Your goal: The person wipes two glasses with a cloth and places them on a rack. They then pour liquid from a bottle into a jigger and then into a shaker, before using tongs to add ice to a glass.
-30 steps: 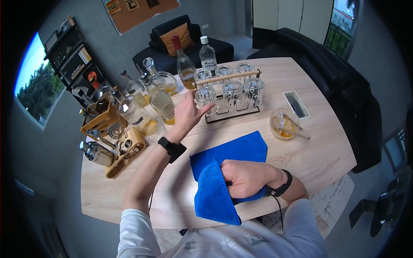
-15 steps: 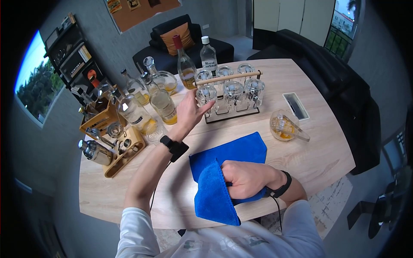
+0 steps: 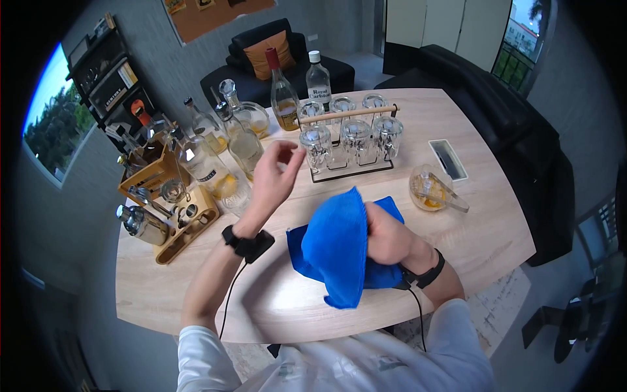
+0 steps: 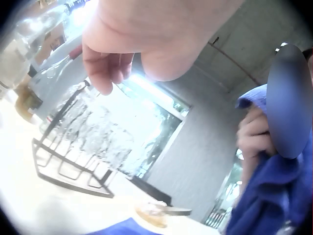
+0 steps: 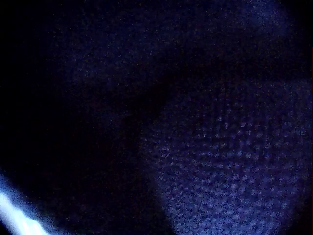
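Note:
My right hand grips a blue cloth by its edge, in front of me over the table. The cloth bulges outward to the left of the fist and hides whatever is behind it; the right wrist view is filled with its dark, close weave. More blue fabric lies on the table underneath. With fingers loosely bent and holding nothing, my left hand is raised just left of the front left glass mug. The mug hangs upside down with several others on a black wire rack with a wooden handle.
Several bottles stand behind and left of my left hand. A wooden bar-tool stand with a shaker is at the left edge. On the right are a glass bowl with tongs and a framed dark panel.
My left hand has come away from the front left mug, slightly left and toward me. My right hand has risen and moved forward with the blue cloth.

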The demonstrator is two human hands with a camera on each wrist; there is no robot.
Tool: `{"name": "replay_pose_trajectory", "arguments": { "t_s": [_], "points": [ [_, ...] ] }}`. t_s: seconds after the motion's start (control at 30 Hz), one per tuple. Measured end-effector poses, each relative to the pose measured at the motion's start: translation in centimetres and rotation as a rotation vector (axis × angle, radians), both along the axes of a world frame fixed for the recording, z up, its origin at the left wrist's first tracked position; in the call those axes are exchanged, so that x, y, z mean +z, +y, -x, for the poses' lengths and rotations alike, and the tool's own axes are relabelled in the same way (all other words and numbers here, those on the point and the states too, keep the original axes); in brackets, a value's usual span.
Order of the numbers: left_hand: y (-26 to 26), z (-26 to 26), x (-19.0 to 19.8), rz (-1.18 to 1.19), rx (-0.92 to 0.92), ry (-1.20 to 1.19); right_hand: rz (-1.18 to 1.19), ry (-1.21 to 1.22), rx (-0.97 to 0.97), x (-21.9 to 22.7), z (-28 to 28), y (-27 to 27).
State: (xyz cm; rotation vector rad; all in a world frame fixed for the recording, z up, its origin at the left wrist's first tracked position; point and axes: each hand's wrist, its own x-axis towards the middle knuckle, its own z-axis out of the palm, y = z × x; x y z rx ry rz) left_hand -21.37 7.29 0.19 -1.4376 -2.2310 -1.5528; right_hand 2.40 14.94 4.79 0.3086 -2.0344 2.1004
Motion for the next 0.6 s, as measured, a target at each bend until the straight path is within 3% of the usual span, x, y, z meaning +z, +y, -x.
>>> {"name": "replay_pose_trajectory", "arguments": {
  "t_s": [0.03, 0.07, 0.13, 0.2, 0.23, 0.33, 0.43, 0.5, 0.6],
  "points": [
    [-1.3, -0.7, 0.9, -0.046, -0.073, -0.212, 0.064, 0.023, -0.103, -0.3, 0.2, 0.1],
    [-2.9, -1.9, 2.2, -0.049, -0.072, -0.218, 0.070, 0.028, -0.123, -0.5, 0.4, 0.2],
    [-6.6, -4.8, 4.9, -0.134, -0.159, -0.446, 0.185, 0.033, -0.198, -1.0, 1.0, 0.3],
    [-9.3, -6.6, 5.7, -0.127, -0.330, -0.167, 0.402, 0.016, -0.262, -0.9, 1.6, -0.1],
    [-9.9, -7.2, 5.6, -0.099, -0.383, 0.062, 0.400, 0.012, -0.261, -1.0, 2.0, -0.4],
    [-9.9, -10.6, 7.2, -0.029, -0.285, 0.293, 0.421, 0.137, -0.360, -1.9, 2.9, -0.9],
    [-9.5, -10.2, 6.0, 0.027, -0.185, 0.366, 0.254, 0.169, -0.394, -1.8, 2.6, -0.9],
    [-10.1, -10.1, 6.5, 0.077, -0.215, 0.067, 0.070, 0.215, -0.436, -1.1, 2.0, -1.4],
    [-10.3, -9.7, 8.1, -0.040, -0.321, -0.310, -0.058, 0.211, -0.542, -1.0, 1.2, -2.0]
  ]
}}
